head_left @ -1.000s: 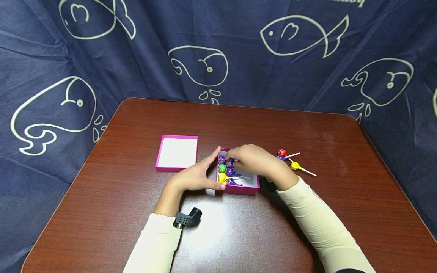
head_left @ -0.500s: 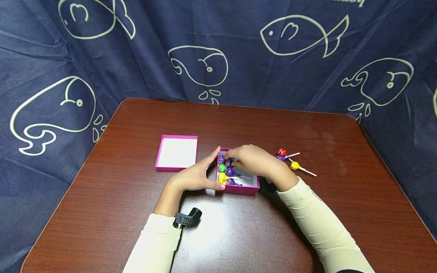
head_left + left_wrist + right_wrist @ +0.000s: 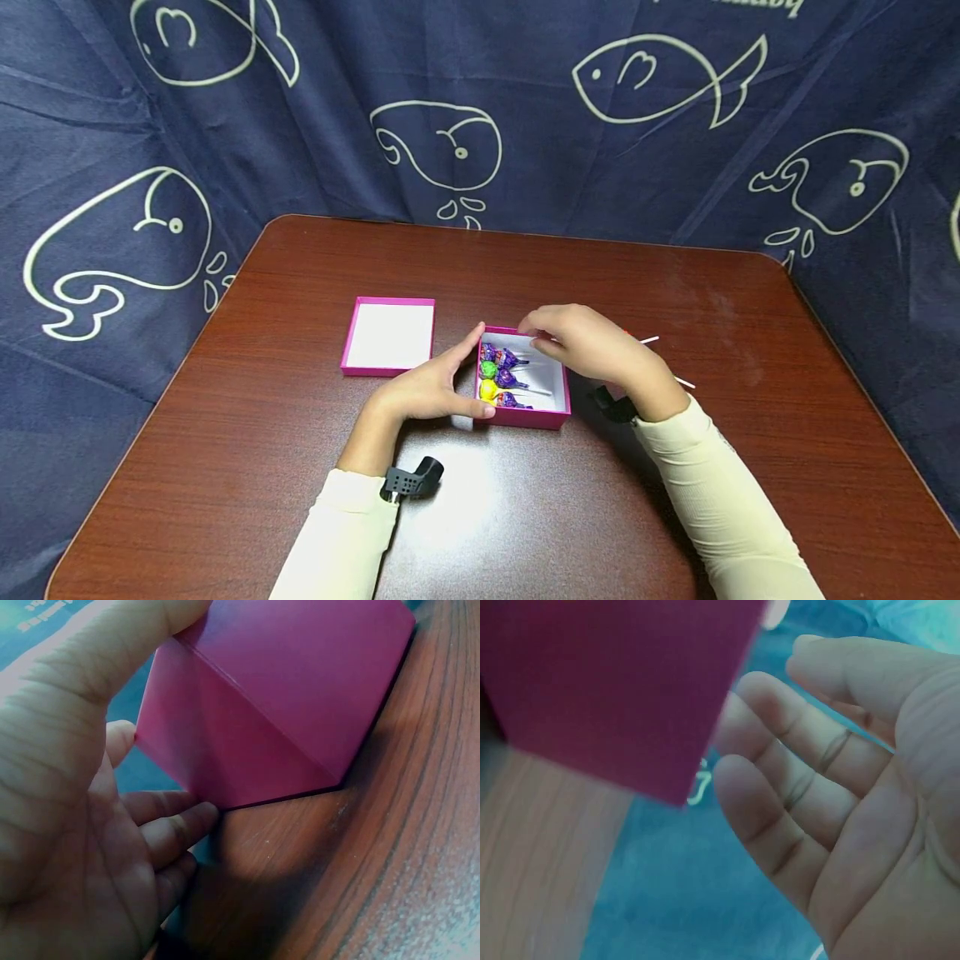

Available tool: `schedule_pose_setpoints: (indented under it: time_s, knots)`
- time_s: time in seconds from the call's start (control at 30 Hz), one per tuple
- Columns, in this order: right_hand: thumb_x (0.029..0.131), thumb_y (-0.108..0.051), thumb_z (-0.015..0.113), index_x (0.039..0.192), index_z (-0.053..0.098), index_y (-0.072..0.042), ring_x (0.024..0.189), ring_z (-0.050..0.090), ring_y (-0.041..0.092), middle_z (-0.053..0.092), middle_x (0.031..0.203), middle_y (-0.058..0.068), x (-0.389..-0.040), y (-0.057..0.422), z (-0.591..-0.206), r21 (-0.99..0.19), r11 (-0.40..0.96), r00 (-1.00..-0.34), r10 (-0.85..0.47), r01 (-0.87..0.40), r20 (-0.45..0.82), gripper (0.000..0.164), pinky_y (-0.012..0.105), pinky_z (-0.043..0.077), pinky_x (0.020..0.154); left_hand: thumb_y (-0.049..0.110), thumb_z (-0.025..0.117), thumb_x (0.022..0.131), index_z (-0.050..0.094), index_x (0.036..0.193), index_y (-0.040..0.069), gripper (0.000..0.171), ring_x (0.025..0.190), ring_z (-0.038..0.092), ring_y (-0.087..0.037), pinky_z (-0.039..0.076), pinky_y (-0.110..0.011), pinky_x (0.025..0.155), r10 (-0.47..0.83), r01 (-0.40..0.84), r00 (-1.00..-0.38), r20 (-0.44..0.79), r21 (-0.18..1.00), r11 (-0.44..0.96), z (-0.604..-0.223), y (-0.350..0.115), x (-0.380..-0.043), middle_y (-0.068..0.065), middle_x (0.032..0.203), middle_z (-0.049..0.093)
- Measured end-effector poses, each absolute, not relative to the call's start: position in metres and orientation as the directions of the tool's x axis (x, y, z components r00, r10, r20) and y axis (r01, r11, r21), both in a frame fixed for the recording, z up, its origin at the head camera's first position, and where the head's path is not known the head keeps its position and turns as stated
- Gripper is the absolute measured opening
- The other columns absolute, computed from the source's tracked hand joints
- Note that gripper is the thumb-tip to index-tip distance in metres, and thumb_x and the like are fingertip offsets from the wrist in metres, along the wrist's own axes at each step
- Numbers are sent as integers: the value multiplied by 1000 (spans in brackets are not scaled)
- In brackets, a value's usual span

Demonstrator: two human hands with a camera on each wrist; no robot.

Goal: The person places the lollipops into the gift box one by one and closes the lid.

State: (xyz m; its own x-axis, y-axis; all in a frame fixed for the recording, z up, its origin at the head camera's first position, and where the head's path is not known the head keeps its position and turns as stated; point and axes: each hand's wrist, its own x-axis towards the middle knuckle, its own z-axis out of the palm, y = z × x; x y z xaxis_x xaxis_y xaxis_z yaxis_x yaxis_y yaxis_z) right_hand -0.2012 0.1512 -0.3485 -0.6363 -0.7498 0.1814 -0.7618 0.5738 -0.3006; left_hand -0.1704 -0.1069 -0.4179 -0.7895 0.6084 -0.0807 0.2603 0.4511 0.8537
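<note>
A pink box (image 3: 525, 418) with a white inside stands in the middle of the table. Lollipops lie along its left side: purple ones (image 3: 507, 377), a green one (image 3: 488, 369) and a yellow one (image 3: 488, 389), their sticks pointing right. My left hand (image 3: 427, 390) holds the box at its left side, thumb at the near corner and a finger at the far one. In the left wrist view the thumb lies over the pink wall (image 3: 292, 697). My right hand (image 3: 592, 342) hovers at the box's far right rim, fingers loosely bent around nothing; the right wrist view shows its palm bare.
A pink lid (image 3: 392, 335), white inside up, lies left of the box. Lollipop sticks (image 3: 685, 382) show on the table beyond my right hand, which hides most of the candy there. A dark blue cloth with fish and whale drawings hangs behind the table (image 3: 600, 517).
My right hand has drawn back from the lollipops, rightward and up out of the box, uncovering the upper purple ones. It now covers the loose lollipops on the right. My left hand stays put.
</note>
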Motion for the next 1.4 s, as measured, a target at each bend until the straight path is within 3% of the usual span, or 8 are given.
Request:
schedule_pose_setpoints:
  time_s: [0.2,0.5,0.8,1.1,1.4]
  knots:
    - [91,-2,67,106,72,-4,89,64,18,71,101,5,-205,170,-344,-302,633,-695,-696,-713,182,15,40,53,82,38,85,78,4,161,21,117,148,14,-13,15,-37,119,602,253,-794,-87,853,457,-418,-107,-169,0,165,10]
    - [89,2,69,104,69,-1,90,65,28,68,102,12,-214,204,-349,-214,720,-750,-618,-660,237,16,46,51,80,45,84,77,4,161,25,118,148,14,-13,16,-39,119,588,248,-802,-99,842,480,-419,-108,-168,3,165,9]
    - [90,-2,70,107,67,3,94,65,33,67,102,16,-222,228,-359,-192,810,-832,-536,-555,146,18,51,50,85,43,84,77,4,161,25,118,148,14,-15,16,-40,119,591,233,-800,-104,854,466,-419,-108,-169,1,165,10]
    - [89,-1,70,107,68,3,90,65,32,68,101,15,-223,237,-366,-189,830,-851,-518,-525,91,19,51,51,82,44,84,77,4,161,26,118,148,15,-15,16,-40,119,587,233,-802,-113,846,480,-418,-107,-169,2,165,10]
    - [89,-6,71,106,68,1,97,64,34,68,102,17,-224,248,-370,-196,863,-882,-469,-466,32,18,53,48,86,40,85,77,4,161,24,118,148,14,-14,15,-38,119,596,236,-796,-101,855,461,-416,-107,-169,1,165,9]
